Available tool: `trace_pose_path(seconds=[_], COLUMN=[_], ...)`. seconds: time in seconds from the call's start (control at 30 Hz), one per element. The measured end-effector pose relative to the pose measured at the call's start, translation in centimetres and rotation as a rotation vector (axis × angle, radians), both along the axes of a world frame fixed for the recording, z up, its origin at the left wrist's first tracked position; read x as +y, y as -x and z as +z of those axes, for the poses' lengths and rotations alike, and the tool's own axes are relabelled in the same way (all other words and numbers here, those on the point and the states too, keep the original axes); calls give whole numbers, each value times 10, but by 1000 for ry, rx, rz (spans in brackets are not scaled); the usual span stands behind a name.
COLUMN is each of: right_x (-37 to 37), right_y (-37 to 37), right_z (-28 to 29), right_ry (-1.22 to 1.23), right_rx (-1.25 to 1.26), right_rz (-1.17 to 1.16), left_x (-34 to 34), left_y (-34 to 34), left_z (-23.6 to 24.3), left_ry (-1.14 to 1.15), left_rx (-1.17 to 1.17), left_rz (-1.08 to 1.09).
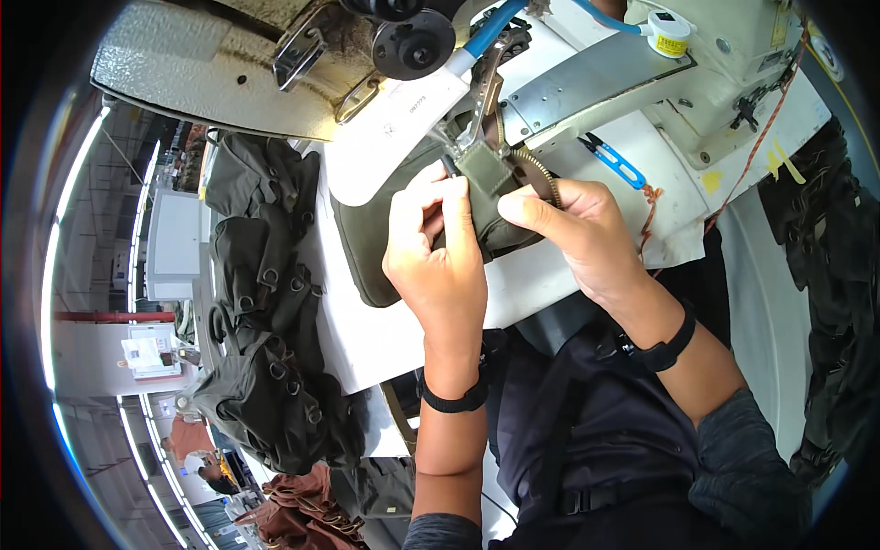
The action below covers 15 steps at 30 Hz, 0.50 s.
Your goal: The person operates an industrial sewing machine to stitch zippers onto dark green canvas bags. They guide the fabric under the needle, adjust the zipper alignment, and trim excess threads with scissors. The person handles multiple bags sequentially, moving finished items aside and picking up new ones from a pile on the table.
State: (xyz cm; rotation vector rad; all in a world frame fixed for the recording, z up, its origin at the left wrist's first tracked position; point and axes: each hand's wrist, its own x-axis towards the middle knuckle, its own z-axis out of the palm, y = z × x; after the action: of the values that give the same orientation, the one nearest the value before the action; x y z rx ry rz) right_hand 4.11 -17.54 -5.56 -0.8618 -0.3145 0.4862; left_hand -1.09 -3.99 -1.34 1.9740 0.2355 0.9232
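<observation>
Head view: both bare hands work close below the presser foot [470, 131] of a beige sewing machine [206, 69].
Workpiece position: dark green fabric piece [367, 268] lies on the white table [353, 353], partly beneath the hands; small green tab [486, 169] sits just below the foot, tilted.
Left grip: left hand [435, 240] has thumb and forefinger drawn together at the tab's left edge; what lies between them cannot be told.
Right grip: right hand [587, 236] appears to pinch the brown zipper strip [539, 172] between thumb and curled fingers; the strip arches up beside the tab.
Finger hazard: left fingertips are near the foot; a machine start with them there could cause injury. The needle point cannot be made out.
Alignment hazard: uneven pull between the hands could skew the tab or twist the strip, giving a crooked seam.
Snag hazard: the arched strip could catch on the foot if slack builds up.
Adjacent tool: blue thread snips [620, 165] lie right of the strip, well apart from the left hand.
</observation>
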Motion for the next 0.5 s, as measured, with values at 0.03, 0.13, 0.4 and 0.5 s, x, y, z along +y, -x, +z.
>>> trace_pose_path(seconds=[0.03, 0.13, 0.4, 0.5], right_x=[3, 7, 15, 14], right_y=[1, 0, -14, -6], right_z=[2, 10, 30, 32], right_ry=[-14, 1, 350, 259], right_rx=[19, 5, 66, 134], right_rz=[-14, -50, -174, -230], left_x=[1, 3, 5, 2], left_y=[-1, -3, -5, -6], left_z=[0, -1, -3, -1], left_ry=[24, 27, -10, -11], left_rx=[5, 15, -4, 9], left_rz=[4, 0, 4, 2])
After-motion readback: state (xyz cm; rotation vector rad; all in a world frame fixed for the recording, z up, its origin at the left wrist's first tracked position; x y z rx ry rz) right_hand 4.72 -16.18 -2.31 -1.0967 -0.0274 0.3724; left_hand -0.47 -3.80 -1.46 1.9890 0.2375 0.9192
